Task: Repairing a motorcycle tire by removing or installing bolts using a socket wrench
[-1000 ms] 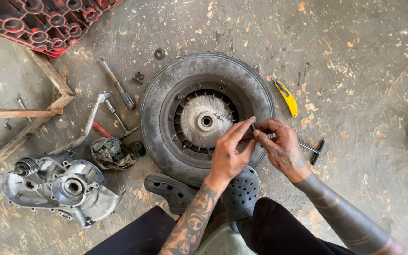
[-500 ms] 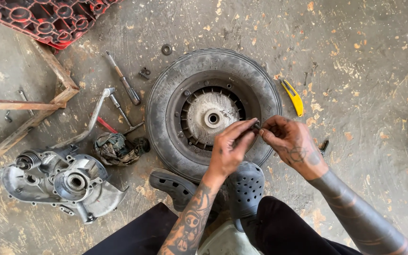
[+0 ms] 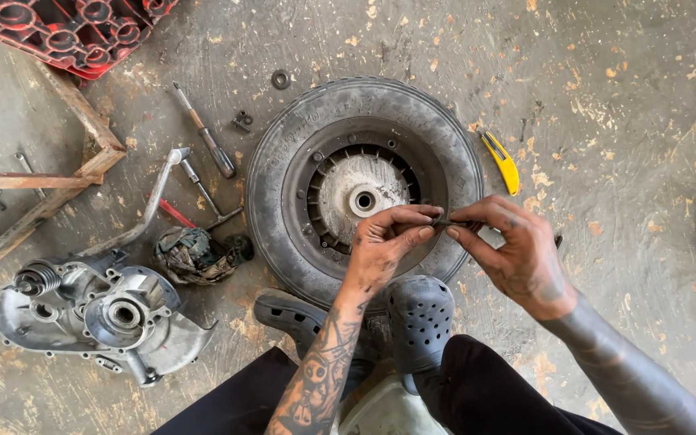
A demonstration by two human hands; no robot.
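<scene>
Dark metal, the small thin part [image 3: 449, 222] lies crosswise between my hands, pinched at its ends by my left hand [image 3: 387, 246] and right hand [image 3: 517, 254], above the scooter wheel [image 3: 283, 173].

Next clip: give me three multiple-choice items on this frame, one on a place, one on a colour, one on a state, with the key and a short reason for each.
1. Where does the engine casing lie?
A. left of the wheel
B. on the wheel
C. right of the wheel

2. What colour is the knife beside the wheel?
A. blue
B. yellow
C. green

3. How is the small dark part held?
A. by the left hand alone
B. it lies loose on the floor
C. between both hands

Key: 1 A, the casing sits on the floor at lower left. 2 B, its body is yellow. 3 C, the left hand and right hand both pinch it above the tyre.
</scene>
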